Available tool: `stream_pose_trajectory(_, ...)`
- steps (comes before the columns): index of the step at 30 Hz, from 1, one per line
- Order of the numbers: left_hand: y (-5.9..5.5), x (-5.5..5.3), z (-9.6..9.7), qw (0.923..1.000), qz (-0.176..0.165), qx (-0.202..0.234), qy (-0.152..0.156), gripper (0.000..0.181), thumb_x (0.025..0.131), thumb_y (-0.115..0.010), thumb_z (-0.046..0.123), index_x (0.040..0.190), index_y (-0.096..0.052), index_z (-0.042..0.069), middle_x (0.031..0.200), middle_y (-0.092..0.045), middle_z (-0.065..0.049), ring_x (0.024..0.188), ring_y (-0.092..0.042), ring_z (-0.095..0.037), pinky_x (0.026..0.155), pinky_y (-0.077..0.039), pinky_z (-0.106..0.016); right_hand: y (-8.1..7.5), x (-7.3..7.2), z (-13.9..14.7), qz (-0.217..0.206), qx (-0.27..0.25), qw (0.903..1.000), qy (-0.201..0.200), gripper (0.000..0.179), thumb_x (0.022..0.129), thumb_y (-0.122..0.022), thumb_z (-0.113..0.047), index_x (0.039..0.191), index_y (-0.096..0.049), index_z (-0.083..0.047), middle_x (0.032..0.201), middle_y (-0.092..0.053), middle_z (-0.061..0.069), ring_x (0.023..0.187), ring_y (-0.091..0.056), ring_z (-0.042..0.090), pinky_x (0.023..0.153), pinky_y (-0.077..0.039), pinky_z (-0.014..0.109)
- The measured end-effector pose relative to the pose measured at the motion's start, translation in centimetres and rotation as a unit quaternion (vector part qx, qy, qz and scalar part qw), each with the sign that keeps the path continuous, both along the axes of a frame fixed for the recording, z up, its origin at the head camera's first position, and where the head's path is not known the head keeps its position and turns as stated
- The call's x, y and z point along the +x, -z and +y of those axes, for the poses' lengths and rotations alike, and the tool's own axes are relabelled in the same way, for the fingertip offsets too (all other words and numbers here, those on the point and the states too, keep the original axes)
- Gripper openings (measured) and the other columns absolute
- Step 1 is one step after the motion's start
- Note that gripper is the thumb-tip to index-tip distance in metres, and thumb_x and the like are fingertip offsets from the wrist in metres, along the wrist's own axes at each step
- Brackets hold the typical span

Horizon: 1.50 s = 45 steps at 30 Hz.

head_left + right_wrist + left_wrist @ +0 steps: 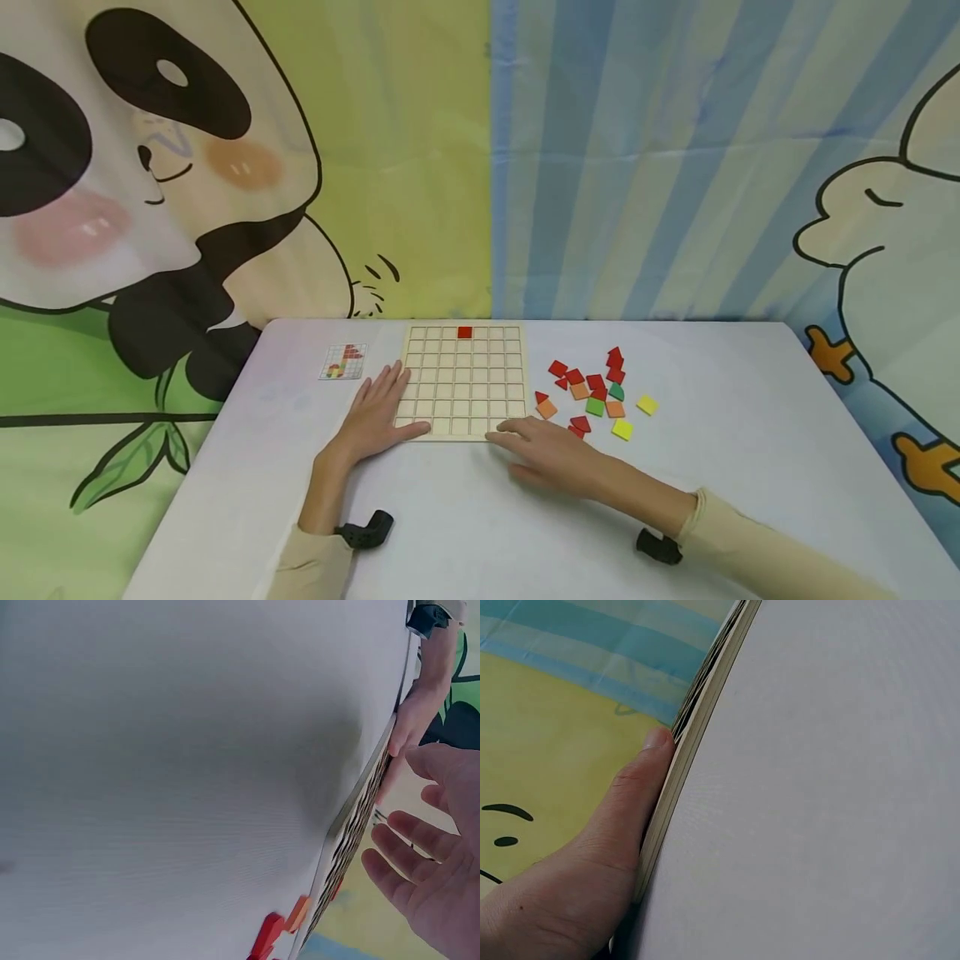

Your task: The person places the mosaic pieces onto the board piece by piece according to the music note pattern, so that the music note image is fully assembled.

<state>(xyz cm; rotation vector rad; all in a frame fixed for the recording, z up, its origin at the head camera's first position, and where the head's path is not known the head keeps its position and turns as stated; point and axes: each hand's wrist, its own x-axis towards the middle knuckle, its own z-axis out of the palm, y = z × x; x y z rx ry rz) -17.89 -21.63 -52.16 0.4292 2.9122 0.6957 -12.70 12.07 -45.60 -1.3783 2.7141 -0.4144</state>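
Observation:
A pale wooden grid board (453,437) lies flat on the white table, with one red square tile (465,332) in its top row. My left hand (372,421) rests at the board's left edge, fingers straight and thumb spread along the lower left corner. The left wrist view shows that thumb (626,795) against the board's side. At the lower right corner is my right hand (551,450), palm down, fingers loosely bent and holding nothing. The right wrist view has its fingers (405,851) spread slightly, apart from one another at the tips.
Right of the board lie scattered small tiles: several red ones (596,382), orange ones (615,409), two green ones (595,407) and yellow squares (622,429). A printed pattern card (343,362) sits to the left. Behind the table (750,467) hangs a cartoon backdrop (645,167).

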Motion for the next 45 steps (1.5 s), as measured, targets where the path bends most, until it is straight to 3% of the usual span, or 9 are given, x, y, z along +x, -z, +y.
stream_pose_trajectory(10, -0.4, 0.0, 0.0, 1.0000, -0.001, 0.003, 0.001, 0.110, 0.087, -0.071, 0.063, 0.164, -0.022, 0.001, 0.173, -0.013, -0.018, 0.161, -0.010, -0.040, 0.128, -0.005, -0.061, -0.3, 2.3, 2.9, -0.009, -0.067, 0.9974, 0.025, 0.056, 0.092, -0.078, -0.020, 0.144, -0.058, -0.012, 0.134, -0.065, 0.004, 0.119, -0.064, 0.021, 0.094, -0.061, 0.034)
stream_pose_trajectory(14, -0.6, 0.1, 0.1, 0.9999, -0.008, 0.006, 0.001, 0.111, 0.087, -0.071, 0.063, 0.164, -0.021, 0.000, 0.174, -0.012, -0.018, 0.161, -0.009, -0.040, 0.129, -0.003, -0.061, -0.4, 2.3, 3.6, 0.012, -0.090, 0.9948, 0.044, 0.056, 0.089, -0.082, -0.018, 0.140, -0.062, -0.011, 0.132, -0.066, 0.005, 0.114, -0.066, 0.021, 0.090, -0.062, 0.034)
stream_pose_trajectory(16, -0.6, 0.2, 0.1, 0.9999, -0.009, 0.005, 0.002, 0.110, 0.087, -0.071, 0.062, 0.164, -0.021, 0.001, 0.174, -0.012, -0.018, 0.161, -0.009, -0.040, 0.129, -0.003, -0.061, -0.4, 1.9, 4.1, 0.003, -0.091, 0.9941, 0.059, 0.054, 0.088, -0.083, -0.017, 0.138, -0.064, -0.010, 0.131, -0.066, 0.007, 0.114, -0.066, 0.022, 0.088, -0.062, 0.034)
stream_pose_trajectory(19, -0.7, 0.2, 0.1, 1.0000, -0.006, 0.005, 0.002, 0.109, 0.087, -0.072, 0.061, 0.164, -0.022, 0.000, 0.173, -0.013, -0.019, 0.161, -0.010, -0.040, 0.128, -0.004, -0.061, -0.8, 0.4, 5.1, -0.046, -0.084, 0.9922, 0.079, 0.047, 0.091, -0.080, -0.017, 0.135, -0.066, -0.009, 0.133, -0.065, 0.010, 0.116, -0.065, 0.026, 0.090, -0.062, 0.037)
stream_pose_trajectory(23, -0.6, 0.2, 0.0, 1.0000, 0.000, 0.008, 0.003, 0.109, 0.087, -0.071, 0.062, 0.164, -0.022, 0.001, 0.173, -0.013, -0.018, 0.161, -0.010, -0.040, 0.128, -0.004, -0.062, -1.7, -3.0, 6.8, -0.105, -0.079, 0.9838, 0.121, 0.042, 0.095, -0.075, -0.015, 0.135, -0.065, -0.004, 0.136, -0.063, 0.014, 0.122, -0.062, 0.033, 0.095, -0.060, 0.045)
stream_pose_trajectory(30, -0.4, 0.1, 0.1, 1.0000, -0.002, 0.007, 0.006, 0.110, 0.087, -0.071, 0.062, 0.164, -0.021, 0.002, 0.174, -0.012, -0.018, 0.161, -0.009, -0.039, 0.128, -0.004, -0.061, -1.8, -8.2, 8.9, -0.110, -0.041, 0.9761, 0.182, 0.041, 0.097, -0.072, -0.015, 0.134, -0.065, 0.000, 0.139, -0.059, 0.024, 0.125, -0.059, 0.041, 0.100, -0.057, 0.054)
stream_pose_trajectory(32, -0.4, 0.1, 0.1, 1.0000, 0.000, 0.004, 0.005, 0.110, 0.087, -0.071, 0.062, 0.164, -0.022, 0.002, 0.174, -0.013, -0.018, 0.161, -0.010, -0.039, 0.128, -0.005, -0.061, -1.6, -9.1, 9.1, -0.110, -0.026, 0.9772, 0.180, 0.035, 0.097, -0.072, -0.012, 0.130, -0.068, -0.002, 0.138, -0.059, 0.023, 0.125, -0.059, 0.041, 0.100, -0.057, 0.053)
stream_pose_trajectory(38, -0.3, 0.1, 0.0, 1.0000, 0.000, -0.001, 0.002, 0.109, 0.087, -0.071, 0.063, 0.164, -0.024, 0.002, 0.174, -0.014, -0.018, 0.161, -0.010, -0.039, 0.128, -0.005, -0.061, -0.4, -11.2, 8.8, -0.068, 0.039, 0.9895, 0.121, 0.017, 0.095, -0.071, -0.003, 0.110, -0.077, -0.007, 0.124, -0.070, 0.015, 0.114, -0.064, 0.035, 0.093, -0.061, 0.044)
stream_pose_trajectory(45, -0.5, 0.1, 0.1, 1.0000, -0.003, 0.000, 0.002, 0.109, 0.087, -0.071, 0.063, 0.164, -0.023, 0.003, 0.174, -0.013, -0.017, 0.161, -0.010, -0.038, 0.129, -0.004, -0.060, 0.3, -12.6, 8.9, -0.017, 0.086, 0.9931, 0.078, 0.020, 0.096, -0.070, -0.006, 0.115, -0.078, -0.006, 0.119, -0.072, 0.011, 0.112, -0.066, 0.031, 0.094, -0.060, 0.045)
